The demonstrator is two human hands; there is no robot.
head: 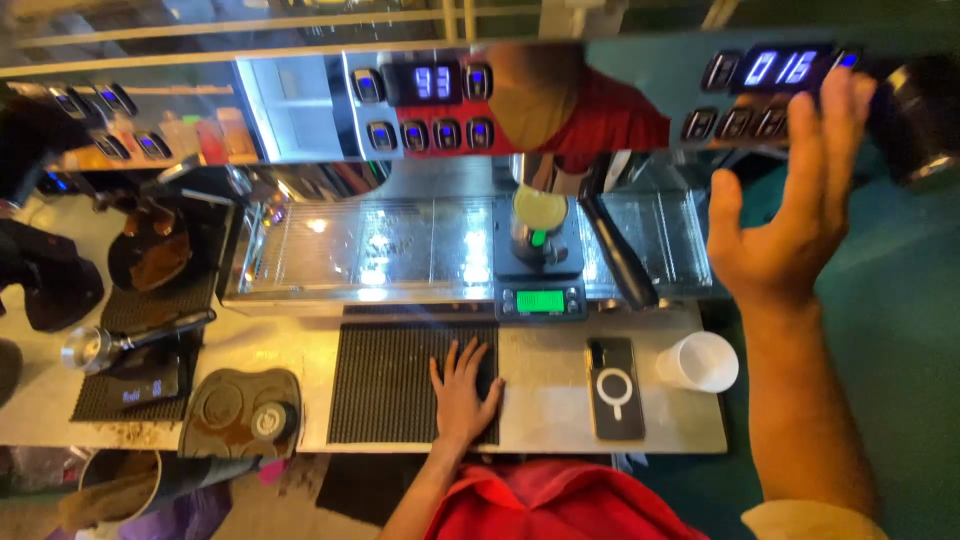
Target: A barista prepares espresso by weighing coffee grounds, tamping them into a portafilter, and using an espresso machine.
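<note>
My left hand (462,392) lies flat, fingers spread, on the black ribbed mat (385,385) at the counter's front. My right hand (795,195) is raised and open, its fingertips at the lit button panel (770,95) on the right of the shiny espresso machine. A metal pitcher holding a creamy liquid (538,215) stands on a black scale with a green display (540,298) on the machine's drip tray (400,250).
A phone (614,388) and a white paper cup (700,361) lie on the counter at right. At left are a portafilter (105,345) on a small scale, a tamping mat (240,412) and a grinder (45,270). A black steam wand handle (620,255) angles down beside the scale.
</note>
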